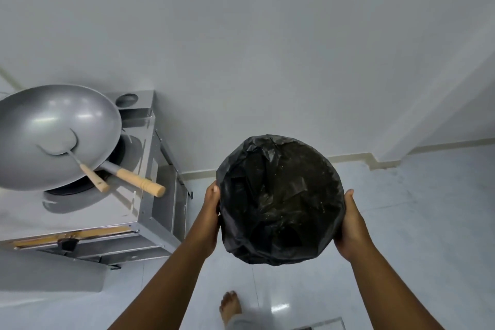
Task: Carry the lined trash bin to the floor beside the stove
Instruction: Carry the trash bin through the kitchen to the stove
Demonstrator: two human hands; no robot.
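White walls and a shiny pale floor [401, 222] fill the room. A trash bin [280, 199] lined with a black bag is up in the air, to the right of the steel stove [150, 195]. The left hand [210, 218] and right hand [351, 225] press flat on its sides, gripping it. A big wok [53, 131] with a spatula [80, 161] inside sits on the stove. One bare foot [230, 305] stands below.
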